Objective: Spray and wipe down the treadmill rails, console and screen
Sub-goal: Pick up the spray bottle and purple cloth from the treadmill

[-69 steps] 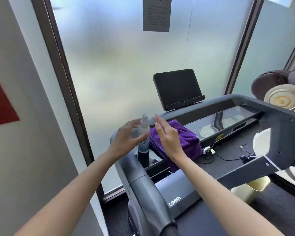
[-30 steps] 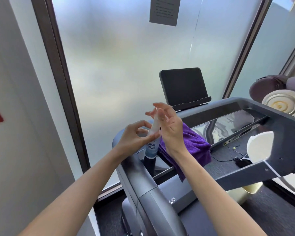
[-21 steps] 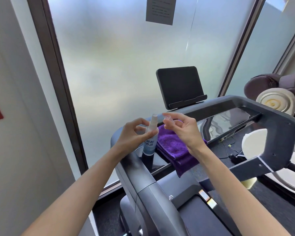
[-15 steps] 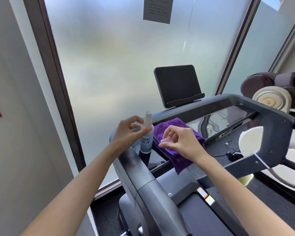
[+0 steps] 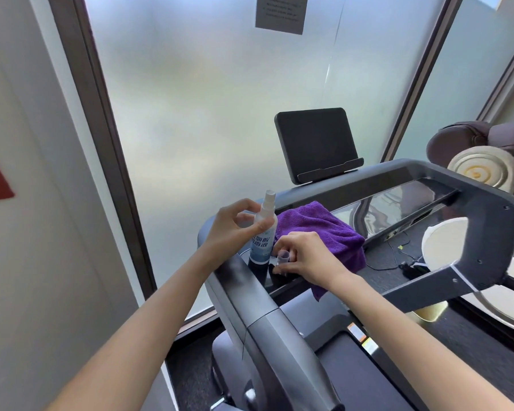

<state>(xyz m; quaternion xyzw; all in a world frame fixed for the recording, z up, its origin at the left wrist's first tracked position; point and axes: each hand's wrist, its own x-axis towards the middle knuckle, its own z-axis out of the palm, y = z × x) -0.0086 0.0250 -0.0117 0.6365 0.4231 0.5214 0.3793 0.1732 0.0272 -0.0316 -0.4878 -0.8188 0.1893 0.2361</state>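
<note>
On the dark console surface of the grey treadmill, the small white-and-blue spray bottle is pinched upright by the left hand and its clear cap by the right hand, beside the folded purple cloth, so spraying and wiping seem not yet begun.

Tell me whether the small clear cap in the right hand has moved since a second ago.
Yes. The small clear plastic cap has come off the white spray bottle and gone down, now held by the right hand low beside the folded purple towel.

head view, looking down, close to treadmill console
</note>
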